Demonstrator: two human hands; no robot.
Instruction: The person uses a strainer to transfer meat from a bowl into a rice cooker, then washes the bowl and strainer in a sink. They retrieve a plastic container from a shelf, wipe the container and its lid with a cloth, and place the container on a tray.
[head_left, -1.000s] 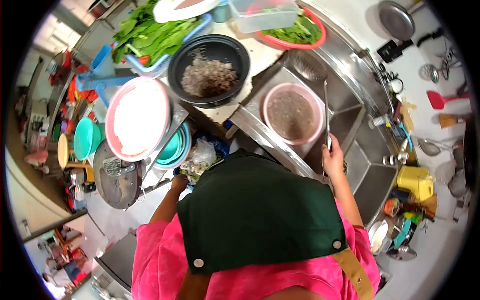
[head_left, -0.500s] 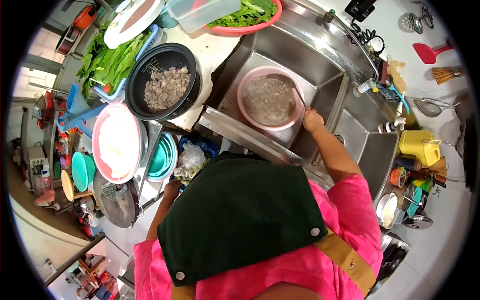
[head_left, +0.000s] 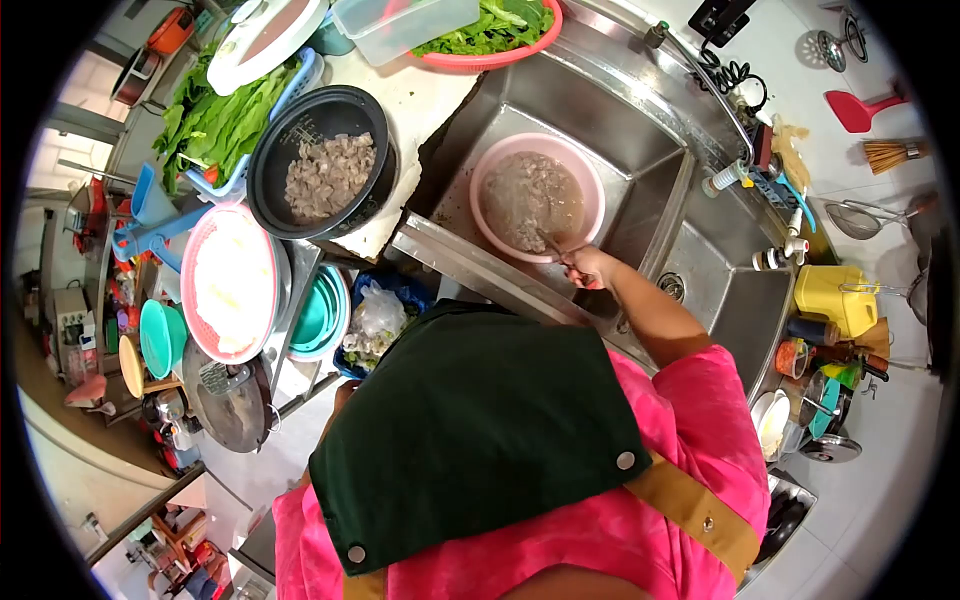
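My right hand (head_left: pixel 590 266) is closed around the handle of a metal ladle (head_left: pixel 549 240) at the near right rim of a pink basin (head_left: pixel 481 232). The ladle's head is under the cloudy water, among pale chunks of meat (head_left: pixel 535 190). The basin stands in the left bowl of a steel sink (head_left: pixel 640 215). Only a sliver of my left hand (head_left: pixel 343 394) shows beside the green apron, and its fingers are hidden. Left of the sink, a black pot (head_left: pixel 268 175) holds more cut meat (head_left: pixel 328 175).
Leafy greens (head_left: pixel 205 120) lie at the far left, and a red basket (head_left: pixel 480 62) of greens stands behind the sink. A pink colander (head_left: pixel 190 290) with white contents is at the left. A faucet (head_left: pixel 715 95) and a yellow jug (head_left: pixel 830 300) stand on the right.
My right hand has moved left and nearer to me, bringing the ladle from the basin's far right side to its near edge. My left hand has slipped mostly behind the apron.
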